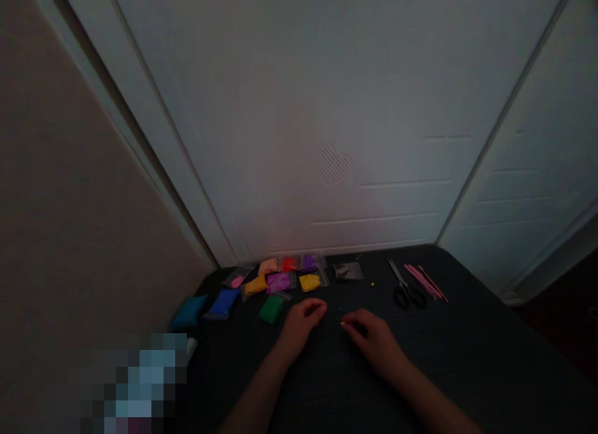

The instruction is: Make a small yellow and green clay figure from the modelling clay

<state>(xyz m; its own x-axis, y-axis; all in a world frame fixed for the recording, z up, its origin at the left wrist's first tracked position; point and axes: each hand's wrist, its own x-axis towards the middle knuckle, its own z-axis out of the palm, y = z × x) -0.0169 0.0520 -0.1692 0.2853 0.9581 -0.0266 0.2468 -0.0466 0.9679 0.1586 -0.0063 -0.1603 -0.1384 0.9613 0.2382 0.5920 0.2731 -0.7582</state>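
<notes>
Both my hands rest on a dark table (pixel 467 359) in dim light. My left hand (pixel 303 322) lies with its fingers curled down, just right of a green clay packet (pixel 271 309). My right hand (pixel 371 335) pinches a tiny yellow-green bit (pixel 342 323) at its fingertips. Several small bags of coloured clay lie beyond the hands: blue (pixel 223 303), teal (pixel 189 311), yellow (pixel 309 283), purple (pixel 279 281), orange (pixel 268 266), red (pixel 289 263).
Black scissors (pixel 405 289) and pink modelling sticks (pixel 426 281) lie at the back right. A clear bag with something dark (pixel 348 271) sits near the wall. A white panelled wall stands behind the table. A blurred patch covers the lower left.
</notes>
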